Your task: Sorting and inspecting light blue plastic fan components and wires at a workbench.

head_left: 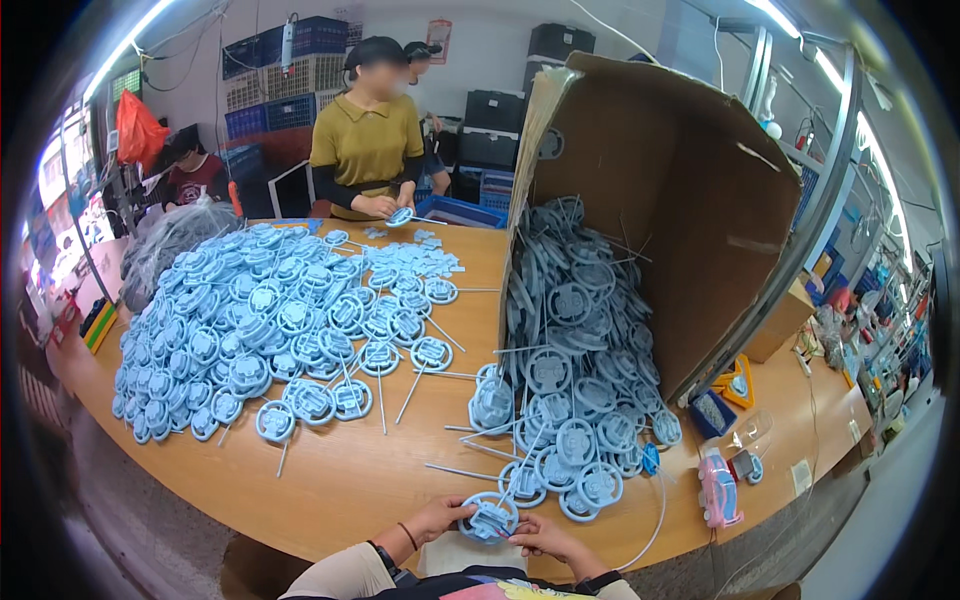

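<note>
Across the wooden table (390,470), things spread out; at its near edge our left hand (437,520) grips a blue wheel-shaped part (489,519), our right hand (545,538) touching it, grip unclear. It looks light, stiff, best held by its rim.

A wood-coloured tabletop (360,480) carries a broad heap of light-blue wheel-shaped parts (250,320) on the left, with small flat blue pieces (412,258) near its far side. On the right lies an open cardboard box (720,220), similar blue wheels (576,442) spilling out; beside it sit a dark-blue bin (712,431) and a pink toy car (718,488).
</note>
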Tool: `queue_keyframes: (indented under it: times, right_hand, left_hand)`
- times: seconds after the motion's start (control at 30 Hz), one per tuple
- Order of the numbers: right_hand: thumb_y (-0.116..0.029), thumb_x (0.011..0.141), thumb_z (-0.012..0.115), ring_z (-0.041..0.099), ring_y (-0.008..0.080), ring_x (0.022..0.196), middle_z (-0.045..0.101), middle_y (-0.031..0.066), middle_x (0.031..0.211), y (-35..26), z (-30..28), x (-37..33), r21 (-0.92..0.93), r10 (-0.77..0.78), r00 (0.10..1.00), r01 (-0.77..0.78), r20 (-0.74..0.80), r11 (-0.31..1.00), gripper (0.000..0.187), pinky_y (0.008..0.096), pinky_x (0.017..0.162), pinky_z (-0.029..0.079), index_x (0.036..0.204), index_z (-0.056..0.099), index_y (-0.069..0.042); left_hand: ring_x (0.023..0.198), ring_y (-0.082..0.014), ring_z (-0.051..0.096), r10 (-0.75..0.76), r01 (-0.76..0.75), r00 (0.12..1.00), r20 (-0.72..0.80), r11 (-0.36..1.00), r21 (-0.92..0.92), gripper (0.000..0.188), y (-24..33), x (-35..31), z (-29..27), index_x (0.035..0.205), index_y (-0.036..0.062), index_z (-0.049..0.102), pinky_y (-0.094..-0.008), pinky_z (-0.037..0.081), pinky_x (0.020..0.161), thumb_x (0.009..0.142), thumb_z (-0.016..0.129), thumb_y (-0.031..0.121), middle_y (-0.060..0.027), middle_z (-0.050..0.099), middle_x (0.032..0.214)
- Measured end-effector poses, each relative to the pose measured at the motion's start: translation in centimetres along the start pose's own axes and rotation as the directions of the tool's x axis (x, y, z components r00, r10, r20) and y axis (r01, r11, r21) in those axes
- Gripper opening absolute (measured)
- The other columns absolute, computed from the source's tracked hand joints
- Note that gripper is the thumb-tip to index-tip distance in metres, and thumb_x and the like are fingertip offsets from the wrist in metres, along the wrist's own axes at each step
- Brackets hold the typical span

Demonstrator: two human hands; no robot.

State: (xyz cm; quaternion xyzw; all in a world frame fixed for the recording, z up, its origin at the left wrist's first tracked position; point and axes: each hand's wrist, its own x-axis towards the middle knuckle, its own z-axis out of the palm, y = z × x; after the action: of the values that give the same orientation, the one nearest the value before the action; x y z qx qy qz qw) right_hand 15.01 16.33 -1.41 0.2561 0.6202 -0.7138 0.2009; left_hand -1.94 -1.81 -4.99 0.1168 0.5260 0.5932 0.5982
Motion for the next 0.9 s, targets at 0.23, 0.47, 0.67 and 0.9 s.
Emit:
queue_keyframes:
  times: [0.23,0.47,0.67,0.9]
  right_hand:
    - [-0.016,0.073,0.072,0.054,0.0048,0.054,0.061,-0.0011,0.082,-1.5,-0.4,-1.0,-0.001,0.002,0.999,-0.002,-0.035,1.000,0.062,0.0156,0.042,0.033,0.125,0.040,-0.014]
    - [-0.013,0.071,0.073,0.050,0.0027,0.048,0.059,-0.0023,0.075,-2.1,-0.5,-2.6,0.071,-0.002,0.994,0.009,-0.108,0.997,0.047,0.0142,0.040,0.031,0.113,0.052,-0.008]
    - [-0.022,0.068,0.074,0.050,0.0060,0.046,0.055,-0.0017,0.063,-3.7,-1.6,-2.4,-0.133,-0.157,0.984,0.145,-0.085,0.980,0.031,0.0210,0.040,0.038,0.091,0.058,-0.008]
    - [-0.016,0.067,0.073,0.045,0.0051,0.041,0.056,-0.0004,0.065,-4.9,-0.2,-2.9,0.002,-0.143,0.987,0.144,-0.079,0.990,0.032,0.0186,0.038,0.034,0.094,0.058,-0.006]
  left_hand:
    - [0.082,-0.0086,0.057,-0.015,0.018,0.999,0.035,0.996,-0.085,0.032,-0.4,1.2,2.6,0.113,0.0068,0.056,-0.0249,0.048,0.073,0.085,0.059,0.022,0.0008,0.061,0.095]
    - [0.084,-0.0086,0.056,0.005,0.005,0.997,0.076,0.991,-0.131,0.032,0.0,0.9,4.0,0.113,0.0070,0.056,-0.0260,0.047,0.077,0.085,0.059,0.023,0.0016,0.060,0.096]
    - [0.087,-0.0105,0.055,0.137,-0.155,0.970,0.202,0.985,0.076,0.031,0.3,3.2,3.1,0.109,0.0012,0.055,-0.0272,0.045,0.081,0.089,0.052,0.025,0.0006,0.060,0.098]
    - [0.087,-0.0151,0.059,0.049,-0.040,0.993,0.110,0.996,-0.082,0.033,3.3,0.7,4.3,0.116,0.0011,0.050,-0.0289,0.048,0.079,0.089,0.052,0.020,-0.0066,0.060,0.101]
